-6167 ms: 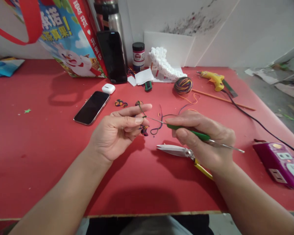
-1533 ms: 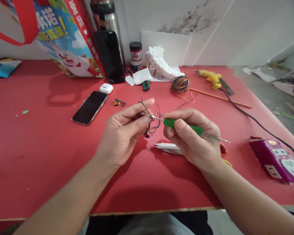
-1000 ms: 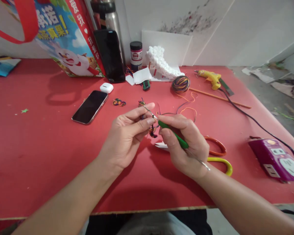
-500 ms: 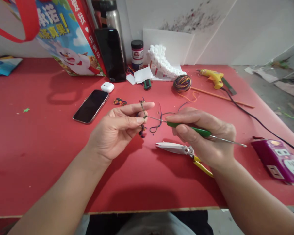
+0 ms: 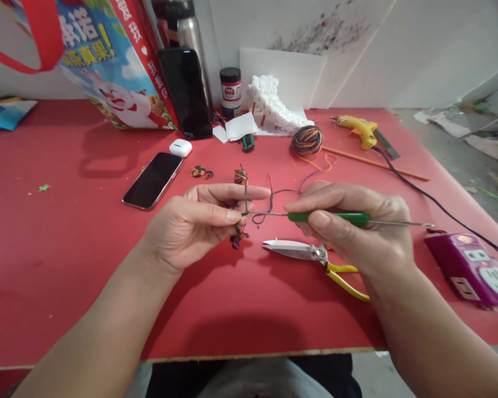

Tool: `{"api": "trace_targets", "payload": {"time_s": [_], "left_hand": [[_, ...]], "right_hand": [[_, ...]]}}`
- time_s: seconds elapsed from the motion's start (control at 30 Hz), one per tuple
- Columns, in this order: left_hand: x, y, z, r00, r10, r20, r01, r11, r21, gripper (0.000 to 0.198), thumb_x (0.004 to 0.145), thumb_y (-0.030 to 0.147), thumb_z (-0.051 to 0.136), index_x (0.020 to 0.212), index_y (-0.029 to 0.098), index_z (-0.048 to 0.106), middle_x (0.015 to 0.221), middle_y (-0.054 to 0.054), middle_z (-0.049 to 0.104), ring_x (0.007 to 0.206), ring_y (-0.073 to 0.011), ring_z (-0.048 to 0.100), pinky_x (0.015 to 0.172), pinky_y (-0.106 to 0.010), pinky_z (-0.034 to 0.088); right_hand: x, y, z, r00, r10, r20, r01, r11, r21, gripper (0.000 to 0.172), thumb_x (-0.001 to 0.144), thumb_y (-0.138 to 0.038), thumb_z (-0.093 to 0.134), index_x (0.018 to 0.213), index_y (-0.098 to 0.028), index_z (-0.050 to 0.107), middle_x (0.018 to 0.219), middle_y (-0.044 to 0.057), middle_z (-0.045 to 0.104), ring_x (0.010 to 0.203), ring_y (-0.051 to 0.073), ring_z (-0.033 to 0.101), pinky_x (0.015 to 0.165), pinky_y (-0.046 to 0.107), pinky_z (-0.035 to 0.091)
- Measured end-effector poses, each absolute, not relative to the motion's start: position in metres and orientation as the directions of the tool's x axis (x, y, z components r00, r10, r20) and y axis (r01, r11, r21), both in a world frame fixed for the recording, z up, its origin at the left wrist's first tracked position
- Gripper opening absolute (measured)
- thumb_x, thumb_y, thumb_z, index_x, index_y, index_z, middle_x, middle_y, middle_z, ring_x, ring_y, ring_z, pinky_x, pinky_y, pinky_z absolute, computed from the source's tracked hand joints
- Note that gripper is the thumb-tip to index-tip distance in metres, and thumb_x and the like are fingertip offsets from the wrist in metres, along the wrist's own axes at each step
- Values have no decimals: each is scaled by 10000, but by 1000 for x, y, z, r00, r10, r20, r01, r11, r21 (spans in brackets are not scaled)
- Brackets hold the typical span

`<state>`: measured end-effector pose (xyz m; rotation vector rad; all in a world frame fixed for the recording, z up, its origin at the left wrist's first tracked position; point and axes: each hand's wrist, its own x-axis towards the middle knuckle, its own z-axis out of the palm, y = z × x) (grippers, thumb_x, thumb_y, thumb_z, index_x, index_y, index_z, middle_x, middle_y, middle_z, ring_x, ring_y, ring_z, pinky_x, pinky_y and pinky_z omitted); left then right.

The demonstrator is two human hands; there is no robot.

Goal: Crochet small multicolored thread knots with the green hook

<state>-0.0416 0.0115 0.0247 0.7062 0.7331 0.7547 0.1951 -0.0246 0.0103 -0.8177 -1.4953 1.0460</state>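
Note:
My right hand (image 5: 352, 221) grips a crochet hook (image 5: 330, 219) by its green handle. The thin metal shaft points left and its tip meets the yarn at my left fingertips. Between thumb and fingers, my left hand (image 5: 203, 221) pinches a small multicoloured crochet piece (image 5: 239, 237), which hangs below the fingers. A dark green strand runs up over the stretched left index finger. Loose yarn (image 5: 284, 191) trails over the table toward a multicoloured yarn ball (image 5: 307, 140). Under the right hand lie scissors (image 5: 299, 250) with yellow handles, their blades pointing left.
On the red table (image 5: 74, 265) lie a phone (image 5: 153, 179), a white earbud case (image 5: 180, 147) and small crocheted pieces (image 5: 202, 172). A yellow glue gun (image 5: 359, 131) and a purple power strip (image 5: 471, 268) are at right. Behind stand a gift bag (image 5: 120, 83) and a dark upright phone (image 5: 186, 93).
Both hands have shifted slightly: the left a little down, the right to the right. The hook now lies nearly level, and another small yarn bundle shows behind my left index finger.

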Motion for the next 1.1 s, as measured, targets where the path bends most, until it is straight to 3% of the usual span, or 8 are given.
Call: {"api": "trace_targets", "payload": {"time_s": [0.5, 0.77, 1.1], "left_hand": [[-39, 12, 22, 462, 821, -336, -356, 519, 777, 364, 630, 29, 795, 976, 94, 891, 768, -45, 769, 710, -91, 712, 686, -105, 600], [-40, 10, 22, 464, 842, -274, -375, 467, 801, 331, 690, 20, 776, 993, 90, 889, 724, -51, 742, 656, -99, 668, 667, -142, 590], [-34, 8, 23, 415, 871, -262, -428, 441, 788, 367, 702, -2, 811, 1030, 146, 883, 756, -19, 745, 683, -95, 670, 668, -149, 567]], "right_hand": [[194, -27, 12, -150, 920, 361, 25, 369, -929, 93, 938, -263, 813, 999, -254, 883, 766, 25, 751, 636, 150, 645, 551, 291, 505], [192, -29, 8, -116, 931, 347, 48, 354, -934, 95, 948, -303, 808, 1003, -262, 875, 823, 42, 774, 680, 174, 668, 557, 305, 529], [181, -34, 4, -98, 893, 438, 130, 448, -884, 127, 988, -282, 759, 1061, -278, 863, 848, 34, 792, 649, 159, 665, 599, 307, 573]]}}
